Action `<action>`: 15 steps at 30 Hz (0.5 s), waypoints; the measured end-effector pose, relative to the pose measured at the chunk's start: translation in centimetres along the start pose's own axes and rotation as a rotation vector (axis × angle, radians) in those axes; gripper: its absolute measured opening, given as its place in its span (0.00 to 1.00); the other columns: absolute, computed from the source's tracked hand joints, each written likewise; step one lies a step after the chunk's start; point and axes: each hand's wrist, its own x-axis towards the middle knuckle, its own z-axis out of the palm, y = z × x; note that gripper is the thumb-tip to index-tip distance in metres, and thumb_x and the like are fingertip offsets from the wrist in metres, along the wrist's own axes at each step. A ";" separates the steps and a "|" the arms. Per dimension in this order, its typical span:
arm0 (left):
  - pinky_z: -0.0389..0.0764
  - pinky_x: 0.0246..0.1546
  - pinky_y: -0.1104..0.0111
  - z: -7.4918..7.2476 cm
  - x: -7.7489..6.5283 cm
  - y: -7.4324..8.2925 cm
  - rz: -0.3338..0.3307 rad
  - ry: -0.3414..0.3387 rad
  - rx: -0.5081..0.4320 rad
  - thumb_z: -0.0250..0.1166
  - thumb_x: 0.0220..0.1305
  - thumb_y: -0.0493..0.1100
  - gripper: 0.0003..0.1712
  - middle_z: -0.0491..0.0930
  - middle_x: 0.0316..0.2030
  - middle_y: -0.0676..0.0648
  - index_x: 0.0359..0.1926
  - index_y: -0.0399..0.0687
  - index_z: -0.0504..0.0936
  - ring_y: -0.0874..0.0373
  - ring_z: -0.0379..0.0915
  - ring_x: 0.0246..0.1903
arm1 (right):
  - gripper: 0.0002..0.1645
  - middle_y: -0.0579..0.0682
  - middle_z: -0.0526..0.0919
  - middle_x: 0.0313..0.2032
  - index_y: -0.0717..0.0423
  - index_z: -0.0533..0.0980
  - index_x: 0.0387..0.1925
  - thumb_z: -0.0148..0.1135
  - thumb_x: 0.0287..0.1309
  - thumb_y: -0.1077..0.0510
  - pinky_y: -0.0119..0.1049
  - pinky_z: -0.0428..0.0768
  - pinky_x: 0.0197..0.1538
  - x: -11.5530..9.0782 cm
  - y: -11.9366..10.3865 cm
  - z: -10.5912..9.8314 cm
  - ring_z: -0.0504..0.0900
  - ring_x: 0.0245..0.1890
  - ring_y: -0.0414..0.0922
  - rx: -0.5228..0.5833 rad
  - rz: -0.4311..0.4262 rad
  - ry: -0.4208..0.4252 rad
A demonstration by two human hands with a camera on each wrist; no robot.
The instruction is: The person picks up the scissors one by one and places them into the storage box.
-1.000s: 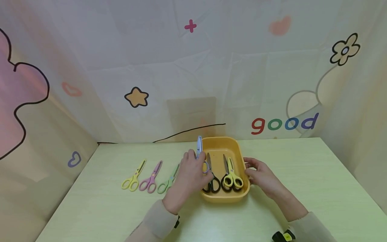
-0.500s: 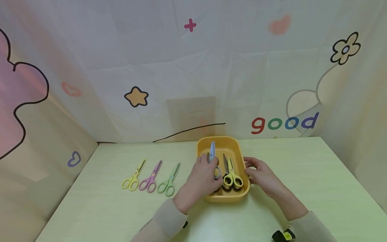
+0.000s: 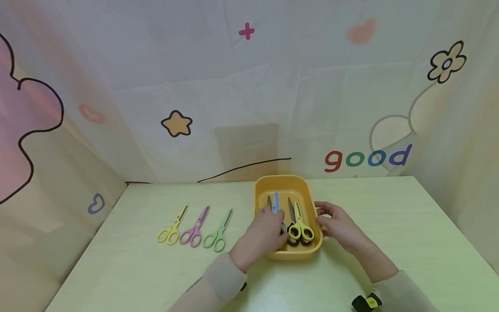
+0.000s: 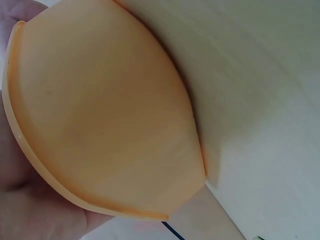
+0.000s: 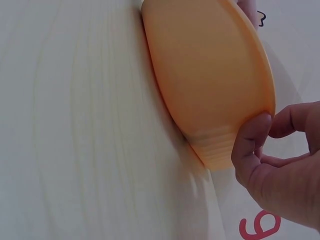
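- Nearest us, pale sleeves (image 3: 218, 281) cross the tabletop (image 3: 304, 286), a small black device (image 3: 364, 302) beside the right one.
- We see the left hand (image 3: 265, 229) inside a yellow-orange tray (image 3: 292, 256), fingers curled around the handle end of blue scissors (image 3: 275, 203), tips pointing away from the person. We cannot tell whether this pair touches anything beneath; in the left wrist view, the tray's outer wall hides the grip.
- The right hand (image 3: 343, 223) pinches the tray's right rim between thumb and fingers, as we see clearly in the right wrist view.
- In the tray's right half, we find a yellow pair (image 3: 298, 219) lying over a dark-handled pair (image 3: 291, 209). Left of the blue scissors shows a grey blade (image 3: 269, 201), its handles hidden from us.
- We judge the work partway: those scissors lie settled in the tray, while the blue scissors await release.
- Left of the tray, yellow scissors (image 3: 175, 224), mauve scissors (image 3: 198, 223) and green scissors (image 3: 221, 227) lie in a spaced row on the tabletop, what we take to be left to handle.
- Farthest off, we see a printed cloth (image 3: 249, 95) with a star (image 3: 176, 124).
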 end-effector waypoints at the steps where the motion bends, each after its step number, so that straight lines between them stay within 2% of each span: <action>1: 0.81 0.41 0.59 -0.1 0.0 0.1 -0.001 -0.014 0.020 0.69 0.67 0.55 0.25 0.78 0.45 0.34 0.51 0.40 0.78 0.43 0.75 0.45 | 0.34 0.66 0.67 0.54 0.73 0.57 0.73 0.49 0.68 0.68 0.35 0.84 0.39 0.0 0.0 0.0 0.75 0.46 0.53 0.001 -0.003 -0.003; 9: 0.82 0.41 0.60 -0.7 0.3 0.7 -0.025 -0.110 0.114 0.67 0.68 0.58 0.24 0.80 0.43 0.36 0.48 0.42 0.79 0.44 0.77 0.44 | 0.34 0.65 0.66 0.55 0.72 0.56 0.74 0.49 0.69 0.67 0.36 0.84 0.40 -0.2 0.0 0.1 0.74 0.47 0.54 -0.013 0.012 0.006; 15: 0.83 0.37 0.62 -0.5 0.5 0.9 -0.035 -0.146 0.157 0.66 0.69 0.58 0.24 0.79 0.42 0.35 0.48 0.41 0.79 0.45 0.76 0.42 | 0.34 0.66 0.67 0.55 0.73 0.57 0.73 0.49 0.68 0.67 0.37 0.85 0.40 -0.1 0.0 0.1 0.75 0.46 0.54 -0.024 -0.002 0.002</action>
